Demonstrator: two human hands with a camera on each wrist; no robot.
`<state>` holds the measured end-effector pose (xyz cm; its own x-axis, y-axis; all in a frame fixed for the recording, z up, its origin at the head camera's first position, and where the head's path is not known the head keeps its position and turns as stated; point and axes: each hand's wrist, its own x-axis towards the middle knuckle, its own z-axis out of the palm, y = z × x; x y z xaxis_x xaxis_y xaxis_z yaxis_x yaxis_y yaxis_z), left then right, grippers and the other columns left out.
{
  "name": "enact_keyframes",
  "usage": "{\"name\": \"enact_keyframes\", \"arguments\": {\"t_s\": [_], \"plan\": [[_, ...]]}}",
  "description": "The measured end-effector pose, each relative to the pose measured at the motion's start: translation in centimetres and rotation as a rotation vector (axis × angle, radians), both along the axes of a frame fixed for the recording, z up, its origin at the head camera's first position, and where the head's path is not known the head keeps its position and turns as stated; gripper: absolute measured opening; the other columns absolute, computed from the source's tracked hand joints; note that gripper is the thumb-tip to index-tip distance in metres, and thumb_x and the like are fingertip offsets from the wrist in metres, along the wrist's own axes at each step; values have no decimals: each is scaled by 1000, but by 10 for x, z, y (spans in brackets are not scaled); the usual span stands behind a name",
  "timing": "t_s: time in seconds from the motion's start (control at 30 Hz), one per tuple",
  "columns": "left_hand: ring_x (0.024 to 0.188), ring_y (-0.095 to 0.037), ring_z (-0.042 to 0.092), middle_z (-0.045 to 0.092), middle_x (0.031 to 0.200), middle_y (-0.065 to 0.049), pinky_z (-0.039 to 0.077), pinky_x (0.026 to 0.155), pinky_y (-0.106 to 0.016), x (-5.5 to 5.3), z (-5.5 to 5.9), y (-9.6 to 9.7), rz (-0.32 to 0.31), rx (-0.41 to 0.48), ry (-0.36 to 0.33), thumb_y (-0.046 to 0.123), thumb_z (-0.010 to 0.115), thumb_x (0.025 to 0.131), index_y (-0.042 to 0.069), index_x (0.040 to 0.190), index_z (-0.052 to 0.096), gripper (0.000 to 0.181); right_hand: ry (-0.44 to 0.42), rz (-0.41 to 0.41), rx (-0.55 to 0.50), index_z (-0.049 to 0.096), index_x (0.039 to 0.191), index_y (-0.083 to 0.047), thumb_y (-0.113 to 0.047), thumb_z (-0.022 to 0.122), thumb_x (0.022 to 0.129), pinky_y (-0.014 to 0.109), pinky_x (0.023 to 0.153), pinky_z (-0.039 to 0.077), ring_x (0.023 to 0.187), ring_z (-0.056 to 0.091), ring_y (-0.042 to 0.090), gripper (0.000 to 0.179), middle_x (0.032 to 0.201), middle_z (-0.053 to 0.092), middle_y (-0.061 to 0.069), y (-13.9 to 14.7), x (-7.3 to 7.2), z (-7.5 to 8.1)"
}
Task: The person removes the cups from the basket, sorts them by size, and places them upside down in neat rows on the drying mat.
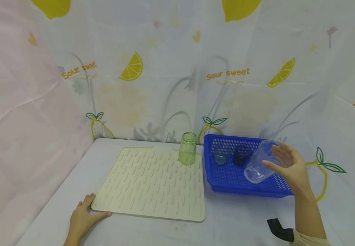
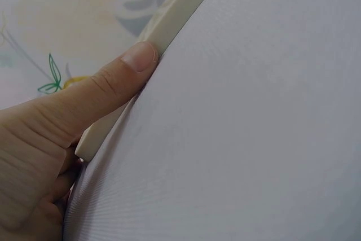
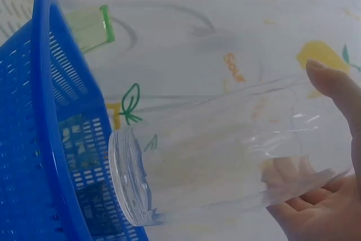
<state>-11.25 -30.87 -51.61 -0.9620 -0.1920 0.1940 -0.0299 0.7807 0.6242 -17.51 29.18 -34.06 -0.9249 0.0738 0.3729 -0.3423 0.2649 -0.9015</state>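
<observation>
Clear vessel (image 1: 258, 165), probably glass, veils right fingers (image 1: 289, 149).

you get soft, even light over the patterned cloth (image 1: 168, 41) in the head view, where everything reads fairly clearly. your left wrist view is dimmer and greyer: a thin shadow runs under the near edge of the pale mat (image 2: 183, 18), and the cloth beyond looks soft. in your hazy right wrist view, pale glints streak the clear glass (image 3: 220, 159), whose see-through outline is faint.
</observation>
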Motion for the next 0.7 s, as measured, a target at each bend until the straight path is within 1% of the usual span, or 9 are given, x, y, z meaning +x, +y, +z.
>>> {"name": "enact_keyframes", "arguments": {"t_s": [0.13, 0.27, 0.37, 0.47, 0.7], "plan": [[124, -58, 32, 35, 134, -39, 22, 102, -70, 1, 1, 1, 5, 1, -1, 36, 87, 60, -18, 128, 42, 98, 38, 46, -4, 30, 143, -2, 10, 71, 77, 3, 89, 42, 108, 52, -8, 79, 118, 56, -15, -8, 2, 2], [123, -58, 33, 36, 133, -39, 22, 104, -68, 2, 2, 2, 7, 6, 8, 35, 87, 59, -18, 127, 43, 97, 70, 121, -66, 32, 142, -1, 14, 69, 76, 4, 89, 43, 110, 52, -6, 78, 119, 57, -12, -15, 4, 1], [123, -58, 33, 37, 133, -39, 21, 105, -67, 2, 2, 2, 3, 6, 19, 34, 88, 58, -17, 126, 44, 95, 78, 156, -76, 31, 142, -1, 16, 68, 76, 4, 91, 42, 113, 52, -6, 78, 122, 57, -11, -20, 6, 1], [122, -58, 34, 37, 132, -39, 20, 106, -66, 2, 2, 2, 1, 4, 26, 33, 88, 58, -17, 125, 44, 95, 84, 169, -55, 31, 143, -1, 16, 68, 76, 5, 93, 41, 115, 51, -5, 79, 124, 56, -10, -25, 7, 0], [123, -57, 34, 37, 133, -39, 19, 108, -64, 2, 3, 3, 11, 6, 15, 34, 88, 58, -17, 126, 44, 96, 64, 170, 10, 31, 144, -5, 12, 70, 77, 6, 91, 44, 116, 49, -7, 79, 126, 54, -14, -36, 9, 0]]}}
